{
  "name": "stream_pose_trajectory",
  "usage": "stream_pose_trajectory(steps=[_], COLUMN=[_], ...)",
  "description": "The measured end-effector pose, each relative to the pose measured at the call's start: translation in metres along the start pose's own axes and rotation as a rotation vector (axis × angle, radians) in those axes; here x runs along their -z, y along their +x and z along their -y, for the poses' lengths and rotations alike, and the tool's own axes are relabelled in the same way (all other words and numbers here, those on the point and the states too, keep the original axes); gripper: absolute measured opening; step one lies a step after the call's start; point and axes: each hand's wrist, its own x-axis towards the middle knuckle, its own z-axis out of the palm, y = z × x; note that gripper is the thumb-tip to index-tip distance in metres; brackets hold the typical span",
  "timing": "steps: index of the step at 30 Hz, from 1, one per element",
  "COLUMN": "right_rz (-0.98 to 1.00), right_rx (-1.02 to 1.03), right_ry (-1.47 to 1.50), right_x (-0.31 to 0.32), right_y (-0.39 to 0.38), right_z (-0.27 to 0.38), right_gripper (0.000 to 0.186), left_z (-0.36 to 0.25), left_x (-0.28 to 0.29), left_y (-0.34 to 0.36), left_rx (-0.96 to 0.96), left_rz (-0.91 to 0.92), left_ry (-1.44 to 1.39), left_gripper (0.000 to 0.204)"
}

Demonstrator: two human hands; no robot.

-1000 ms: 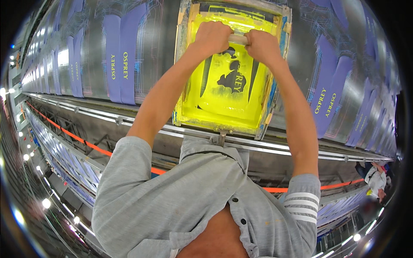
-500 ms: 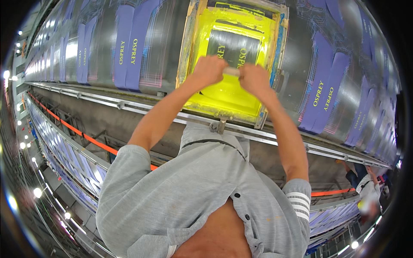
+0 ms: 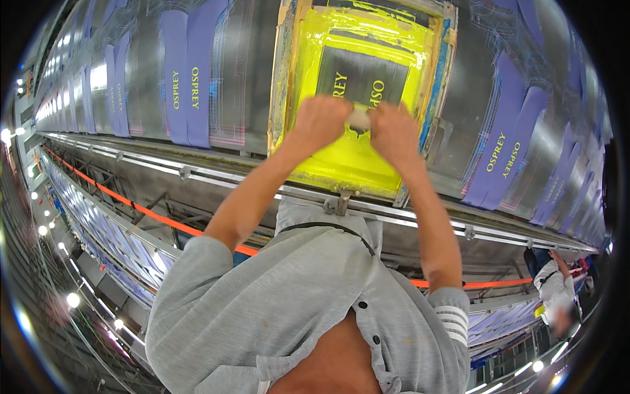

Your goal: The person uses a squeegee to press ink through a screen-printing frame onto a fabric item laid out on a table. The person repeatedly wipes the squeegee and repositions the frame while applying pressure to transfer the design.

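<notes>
A screen-printing frame (image 3: 283,85) with worn wooden edges lies on the long dark table, its mesh bordered by wet yellow ink (image 3: 341,164). Both hands grip the pale handle of a squeegee (image 3: 358,119) across the screen. My left hand (image 3: 321,122) is closed round one part of it and my right hand (image 3: 395,133) round the other, knuckles up. The squeegee's blade is hidden by my hands. Beyond them, dark mesh (image 3: 364,72) with yellow lettering shows inside the yellow border.
Purple pieces (image 3: 187,79) with yellow lettering lie in rows left of the frame, and similar purple pieces (image 3: 505,131) lie to its right. A metal rail (image 3: 230,176) runs along the table's near edge. Another person (image 3: 554,279) stands at the far right by the rail.
The view has shifted slightly, so the frame and my hands sit lower in it. Both hands keep their grip on the squeegee. More yellow shows just below my hands.
</notes>
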Motion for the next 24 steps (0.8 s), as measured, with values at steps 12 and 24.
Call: stream_pose_trajectory(steps=[12,24], right_rz=[-0.748,-0.758], right_rx=[-0.569,-0.679], right_ry=[0.183,0.565], right_x=[-0.034,-0.019], right_y=[-0.057,0.021], right_z=[-0.097,0.027], right_gripper=[0.048,0.024], left_z=[-0.034,0.089], left_x=[-0.028,0.018], left_y=[-0.094,-0.15], left_rx=[-0.045,0.006], left_rz=[-0.076,-0.129], left_ry=[0.003,-0.128], left_gripper=[0.034,0.041])
